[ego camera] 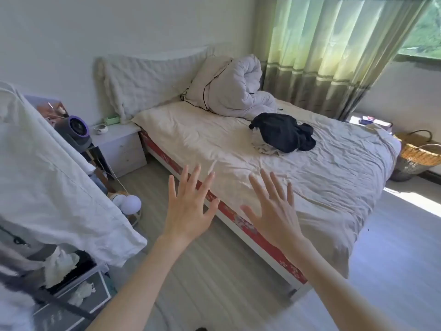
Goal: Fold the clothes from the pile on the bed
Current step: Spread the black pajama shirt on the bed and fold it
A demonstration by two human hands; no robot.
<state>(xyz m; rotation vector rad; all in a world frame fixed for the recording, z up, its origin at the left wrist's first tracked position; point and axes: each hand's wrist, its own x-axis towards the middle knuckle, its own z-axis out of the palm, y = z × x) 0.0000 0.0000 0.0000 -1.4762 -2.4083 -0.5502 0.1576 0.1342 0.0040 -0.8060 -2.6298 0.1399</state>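
Here both hands hang in the air, palms down and fingers spread wide, holding nothing. The left hand (188,206) hovers over the floor just short of the bed's near edge; the right hand (274,211) is above that edge itself, over the sheet. Neither touches anything.

The pile (284,133) lies well beyond them, towards the far side of the bed (334,187), nearer the head end than the foot. A black garment sits crumpled on top, with something pale showing from under it on the near side. No piece looks folded yet, so I judge the job is only starting.

To do this step well, I would step closer and take the black piece alone, lifting it by an edge so the pale one stays put. The open stretch of sheet between pile and near edge looks a good place to spread it flat, though the wrinkles want smoothing first.

A bunched duvet (233,89) is heaped at the head end by the far corner, just behind the pile. Past the near head corner stands a nightstand (119,144), with a fan (77,127) beside it. Green curtains (322,56) hang beyond the far edge, and a wicker basket (417,154) sits on the floor past the foot.
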